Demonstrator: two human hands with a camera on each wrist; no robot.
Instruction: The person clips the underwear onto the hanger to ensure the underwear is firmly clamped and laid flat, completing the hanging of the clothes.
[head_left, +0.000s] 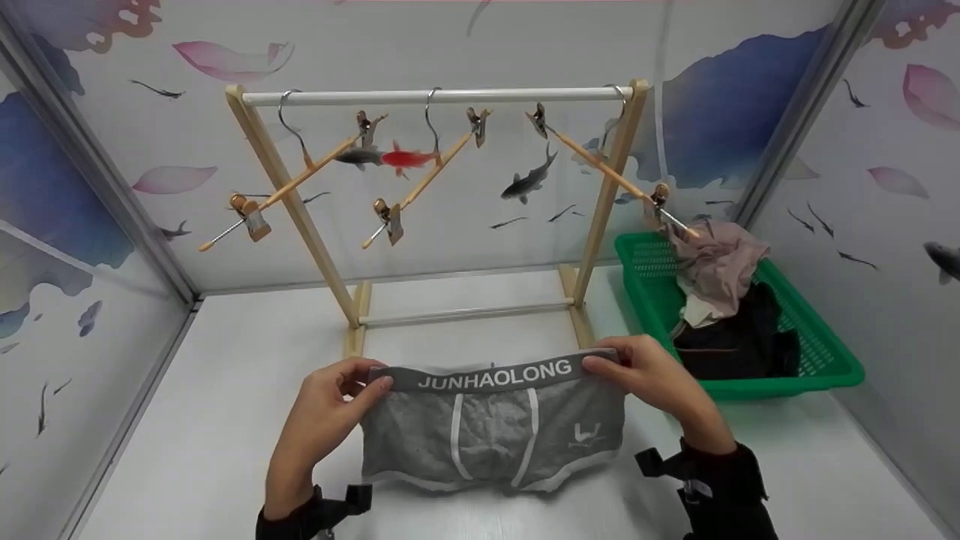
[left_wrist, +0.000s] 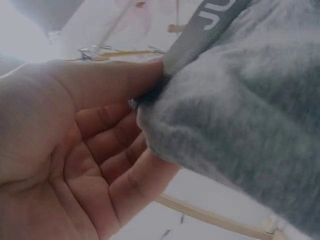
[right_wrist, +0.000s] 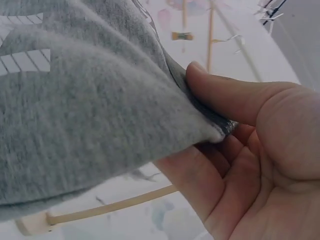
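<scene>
Evidently a two-handed hold: the grey briefs are stretched out over the white table, in front of the wooden rack. Left hand pinches one end of the waistband, thumb on the near face; right hand pinches the other end the same way. Remaining fingers curl loosely behind; washed-out wrist views leave the index tips hidden, so their exact grip is uncertain. Gripping both corners probably keeps the band straight and the printed front turned toward the wearer.

Three clip hangers hang from the rail at a slant: left hanger, middle hanger, right hanger. Their near ends stick out toward the person, likely handy for reaching the clips.

Edges: green basket sits just beyond the right forearm, pink cloth and black clothing inside, making that side tighter. More room lies left, between rack and side wall.
</scene>
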